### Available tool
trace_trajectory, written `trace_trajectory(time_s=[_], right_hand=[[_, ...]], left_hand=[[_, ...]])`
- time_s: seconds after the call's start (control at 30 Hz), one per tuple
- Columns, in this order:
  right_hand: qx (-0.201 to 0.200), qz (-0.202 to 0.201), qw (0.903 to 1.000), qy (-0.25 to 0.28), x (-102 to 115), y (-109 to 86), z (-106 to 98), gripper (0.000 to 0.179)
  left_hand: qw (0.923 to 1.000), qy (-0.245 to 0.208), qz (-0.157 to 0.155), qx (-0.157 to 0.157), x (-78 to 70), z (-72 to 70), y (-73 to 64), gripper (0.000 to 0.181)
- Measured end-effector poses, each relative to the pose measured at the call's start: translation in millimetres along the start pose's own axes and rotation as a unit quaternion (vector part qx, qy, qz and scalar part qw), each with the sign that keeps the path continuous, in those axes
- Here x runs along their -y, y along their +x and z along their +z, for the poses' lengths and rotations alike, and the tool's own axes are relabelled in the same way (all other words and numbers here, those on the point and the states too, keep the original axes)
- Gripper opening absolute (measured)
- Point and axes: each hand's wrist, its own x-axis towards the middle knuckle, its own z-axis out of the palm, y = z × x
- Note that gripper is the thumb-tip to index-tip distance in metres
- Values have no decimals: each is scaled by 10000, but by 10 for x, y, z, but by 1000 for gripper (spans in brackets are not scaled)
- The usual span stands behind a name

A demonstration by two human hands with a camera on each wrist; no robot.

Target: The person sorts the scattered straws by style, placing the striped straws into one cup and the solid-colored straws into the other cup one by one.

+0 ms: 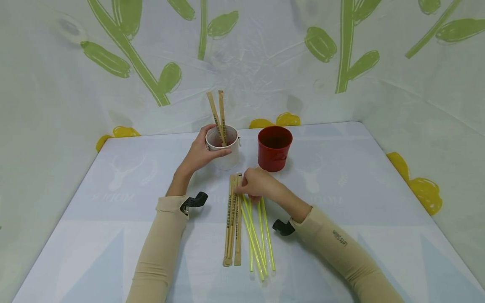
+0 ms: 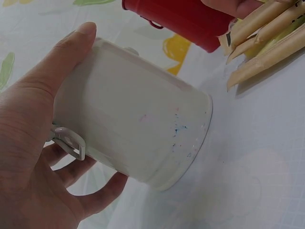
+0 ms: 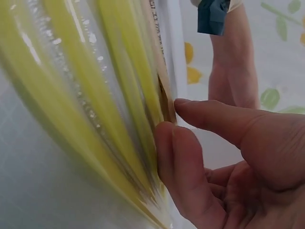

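Our left hand (image 1: 201, 153) clasps the white, round, metal-looking bucket (image 1: 229, 160), likely steadying it around two leaning brown paper-wrapped straws (image 1: 222, 111); our right hand (image 1: 261, 183) pinches another brown straw (image 1: 238, 235) beside yellow plastic straws (image 1: 256, 235).

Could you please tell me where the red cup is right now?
In the head view, the red cup stands right of the white cup, near the far edge of the table, just beyond the right hand.
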Motion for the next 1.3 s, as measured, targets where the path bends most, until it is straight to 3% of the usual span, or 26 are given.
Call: trace_trajectory(time_s=[0.6,1.17,1.3], right_hand=[[-75,-139,9998,-96,-11,16,4,35],[-195,-254,9989,354,-69,48,-24,23],[-139,-138,9991,386,-63,50,-41,20]], left_hand=[[9999,85,57,-61,9,-7,-26,95],[10000,-3,41,7,6,5,-11,94],[9999,-15,-42,93,-79,-2,-37,93]])
